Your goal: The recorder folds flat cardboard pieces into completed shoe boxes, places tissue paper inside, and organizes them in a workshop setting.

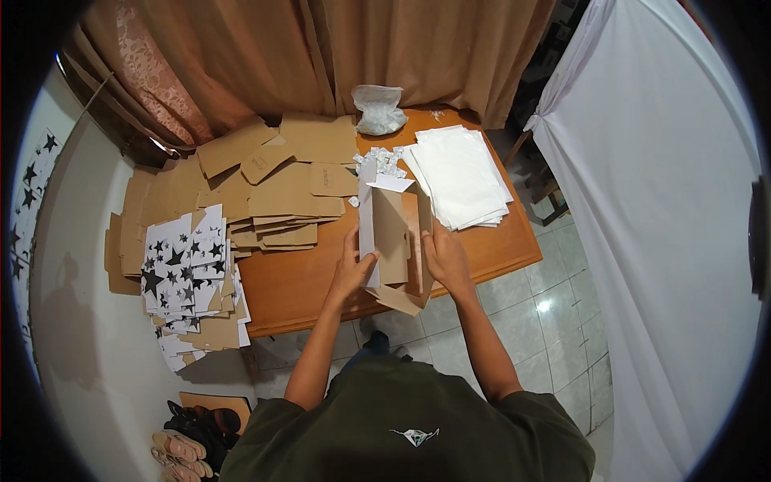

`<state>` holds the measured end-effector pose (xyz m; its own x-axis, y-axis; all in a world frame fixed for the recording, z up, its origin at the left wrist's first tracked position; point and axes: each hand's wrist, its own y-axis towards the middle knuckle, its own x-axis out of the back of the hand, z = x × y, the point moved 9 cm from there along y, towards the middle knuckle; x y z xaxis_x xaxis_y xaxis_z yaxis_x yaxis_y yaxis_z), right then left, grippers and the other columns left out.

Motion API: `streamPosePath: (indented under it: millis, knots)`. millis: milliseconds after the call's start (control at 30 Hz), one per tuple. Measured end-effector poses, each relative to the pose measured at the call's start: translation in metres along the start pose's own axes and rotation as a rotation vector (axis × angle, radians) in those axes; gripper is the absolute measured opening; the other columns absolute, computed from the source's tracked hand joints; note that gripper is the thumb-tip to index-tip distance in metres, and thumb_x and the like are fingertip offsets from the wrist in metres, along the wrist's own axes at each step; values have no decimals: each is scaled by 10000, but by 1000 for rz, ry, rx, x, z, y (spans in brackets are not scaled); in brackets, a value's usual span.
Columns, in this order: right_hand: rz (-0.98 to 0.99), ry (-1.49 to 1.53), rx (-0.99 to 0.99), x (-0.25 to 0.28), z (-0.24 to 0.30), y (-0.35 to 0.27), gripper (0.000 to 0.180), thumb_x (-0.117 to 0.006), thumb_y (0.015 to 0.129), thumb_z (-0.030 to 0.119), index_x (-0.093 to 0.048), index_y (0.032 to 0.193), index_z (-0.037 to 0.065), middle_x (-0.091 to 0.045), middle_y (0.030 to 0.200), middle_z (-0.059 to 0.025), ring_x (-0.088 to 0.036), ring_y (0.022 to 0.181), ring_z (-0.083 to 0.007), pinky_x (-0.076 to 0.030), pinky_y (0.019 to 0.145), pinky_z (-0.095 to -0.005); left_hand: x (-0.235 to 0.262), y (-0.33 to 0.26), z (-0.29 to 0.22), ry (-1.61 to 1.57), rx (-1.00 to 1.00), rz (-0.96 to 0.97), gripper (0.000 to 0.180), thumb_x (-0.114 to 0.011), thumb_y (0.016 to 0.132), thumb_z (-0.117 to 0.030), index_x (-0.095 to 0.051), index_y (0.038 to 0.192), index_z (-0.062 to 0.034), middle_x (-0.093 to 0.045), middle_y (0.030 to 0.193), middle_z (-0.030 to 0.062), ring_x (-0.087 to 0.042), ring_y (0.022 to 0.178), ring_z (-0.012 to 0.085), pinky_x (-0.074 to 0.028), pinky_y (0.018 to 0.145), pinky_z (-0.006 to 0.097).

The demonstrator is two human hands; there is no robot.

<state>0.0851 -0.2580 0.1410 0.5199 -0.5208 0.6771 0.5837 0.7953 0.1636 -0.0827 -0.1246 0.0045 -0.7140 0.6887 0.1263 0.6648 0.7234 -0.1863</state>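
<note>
Between my two hands is a partly folded cardboard box (pixel 393 237), brown inside, with white outer faces and its flaps standing loose. It is held up over the front part of the wooden table. My left hand (pixel 351 265) grips the box's left wall, thumb on the near side. On the opposite wall, my right hand (pixel 446 255) is closed around the edge, its fingers partly hidden behind the board. Just beyond the box lies a small heap of little white packets (pixel 385 161). A stack of white sheets (pixel 460 178) rests to the right of it.
Flat brown cardboard pieces (pixel 277 189) pile over the table's left half. White pieces with black stars (pixel 181 269) stack at its left end. A clear plastic bag (pixel 379 110) stands at the back of the wooden table (pixel 289 285). Shoes (pixel 193 438) lie at lower left; a white cloth (pixel 642 201) hangs right.
</note>
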Motion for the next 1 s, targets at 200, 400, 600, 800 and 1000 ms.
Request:
streamPosePath:
  millis: [200,400,600,800,1000]
  knots:
    - [102,-84,-86,-53,-21,47,374,-481,991,183,-548,1307,-7,-669,1060,-315,-645,981,-485,-501,861,-560,30,26,18,352,-153,-146,868,-691,886,-309,-233,1610,-174,-513,1481,268,-553,1320,415,-436,1097,439]
    - [180,-89,-63,-112,-50,71,401,-479,990,215,-539,1325,4,-677,1090,-300,-643,1001,-494,-494,884,-579,37,41,52,348,12,-64,879,-677,890,-354,-220,1615,-157,-473,1503,297,-486,1361,473,-398,1130,468]
    - [265,-48,-143,-138,-68,87,458,-491,977,210,-498,1381,-5,-655,1167,-309,-614,1098,-491,-478,955,-556,41,45,75,395,9,-108,897,-723,861,-350,-246,1588,-128,-494,1460,327,-503,1333,484,-409,1119,484]
    - [238,287,-137,-150,-104,107,743,-608,908,237,-310,1554,21,-565,1321,-338,-540,1264,-466,-410,1090,-470,29,56,61,421,161,-65,943,-800,811,-377,-301,1527,-20,-461,1486,304,-480,1364,445,-395,1133,467]
    - [340,241,-72,-144,-112,119,862,-675,879,197,-220,1594,43,-488,1399,-341,-504,1290,-472,-398,1101,-493,15,61,76,577,96,-150,906,-789,816,-444,-311,1498,-87,-462,1469,290,-512,1297,474,-450,1059,526]
